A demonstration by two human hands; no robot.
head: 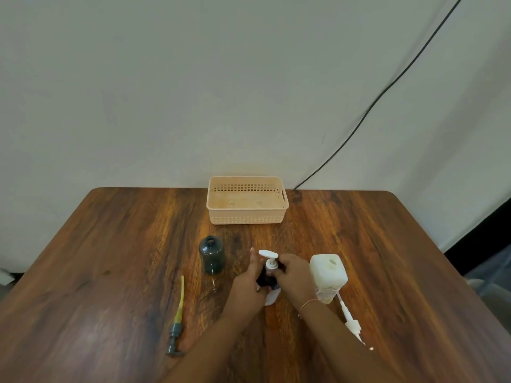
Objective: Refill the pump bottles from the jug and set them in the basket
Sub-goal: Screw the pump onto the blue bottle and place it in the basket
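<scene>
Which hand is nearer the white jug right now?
Right. The right hand sits just beside the jug, on the pump bottle; the left hand is on the bottle's far side.

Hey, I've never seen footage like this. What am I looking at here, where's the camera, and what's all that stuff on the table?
There is no machine here: these are a person's two bare hands, filmed by one wide camera worn on the head, looking down. The left hand and right hand both hold a small dark bottle with a white pump head, fingers curled round it. On the brown wooden table stand an empty peach plastic basket, an open dark green bottle and an open white square jug. A grey pump with a yellow tube and a white pump lie loose.
</scene>
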